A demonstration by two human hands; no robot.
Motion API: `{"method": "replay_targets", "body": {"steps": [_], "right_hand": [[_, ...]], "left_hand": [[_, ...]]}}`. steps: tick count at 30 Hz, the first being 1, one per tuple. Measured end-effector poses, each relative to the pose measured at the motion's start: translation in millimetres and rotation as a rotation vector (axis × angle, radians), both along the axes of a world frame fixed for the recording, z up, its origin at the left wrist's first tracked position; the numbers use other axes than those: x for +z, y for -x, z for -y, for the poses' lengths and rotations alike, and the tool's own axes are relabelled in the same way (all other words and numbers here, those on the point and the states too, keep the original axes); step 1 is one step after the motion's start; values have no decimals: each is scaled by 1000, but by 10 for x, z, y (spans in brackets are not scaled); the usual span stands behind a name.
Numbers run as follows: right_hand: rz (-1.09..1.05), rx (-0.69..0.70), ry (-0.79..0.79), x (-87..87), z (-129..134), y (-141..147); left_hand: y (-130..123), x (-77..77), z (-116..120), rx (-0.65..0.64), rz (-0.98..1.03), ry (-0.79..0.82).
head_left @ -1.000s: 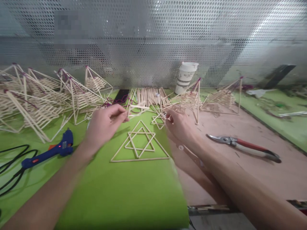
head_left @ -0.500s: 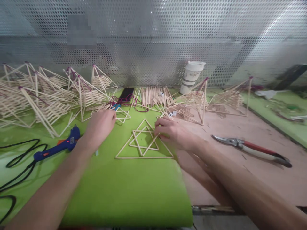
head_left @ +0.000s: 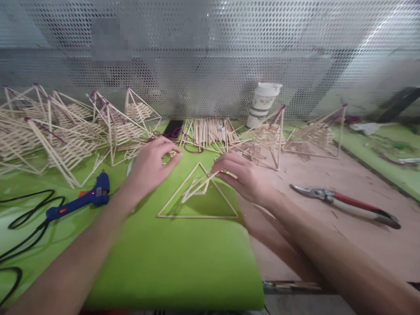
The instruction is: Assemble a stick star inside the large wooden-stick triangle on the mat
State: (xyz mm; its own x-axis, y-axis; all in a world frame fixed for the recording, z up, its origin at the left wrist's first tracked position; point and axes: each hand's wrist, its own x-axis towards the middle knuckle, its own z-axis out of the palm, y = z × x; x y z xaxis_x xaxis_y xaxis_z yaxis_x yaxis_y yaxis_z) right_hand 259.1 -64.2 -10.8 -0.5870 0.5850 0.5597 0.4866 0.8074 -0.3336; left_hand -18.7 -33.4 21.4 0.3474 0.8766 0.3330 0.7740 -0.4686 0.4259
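Observation:
My right hand (head_left: 239, 175) pinches a small six-pointed star of wooden sticks (head_left: 197, 188) by one corner, raised and tilted. Beneath it, a larger stick triangle (head_left: 197, 216) lies flat on the green sheet. Off to the left, my left hand (head_left: 155, 162) hovers with thumb and fingers apart and curved. Part of another stick piece (head_left: 171, 153) shows between those fingers; the hand covers most of it. Left of that hand lies a blue glue gun (head_left: 78, 203) with a red light on.
Stick pyramids with purple tips (head_left: 59, 127) crowd the back left. Loose sticks (head_left: 211, 131), a dark phone (head_left: 173, 129), purple thread (head_left: 193, 150) and a paper cup (head_left: 264, 105) stand along the mesh wall. Red-and-white pruning shears (head_left: 344, 203) lie at right.
The right hand has lifted and tipped the star off the triangle. My left hand has moved slightly right, and its fingers have spread; the blue object near it is now hidden.

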Motion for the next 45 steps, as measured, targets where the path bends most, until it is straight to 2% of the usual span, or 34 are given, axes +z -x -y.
{"method": "replay_targets", "body": {"steps": [2,4,7,11,17,21,24,33,37,42,45], "right_hand": [[-116,-32,10,-8,9,9],[-178,-52,21,-26,25,28],[-223,-67,29,-44,65,71],[-308,-150,134,-29,112,121],[-513,-282,470,17,83,118],[-529,-193,767,2,41,115],[-566,-100,889,-40,26,125],[-575,-7,1001,-44,74,127],[-557,17,1022,-18,84,122],[-522,-14,1029,-30,77,104],[-538,15,1039,-53,66,90]], "left_hand": [[-68,40,84,-190,171,122],[-125,55,173,-341,258,270],[-191,40,271,-414,283,400],[-227,14,278,-309,349,505],[-194,-10,169,-195,622,612],[-191,-68,133,-126,774,676],[-188,-104,118,-115,794,718],[-129,-143,46,-27,538,636],[-121,-166,13,-22,522,645],[-136,-117,39,23,471,647],[-143,-92,69,39,458,663]]}}
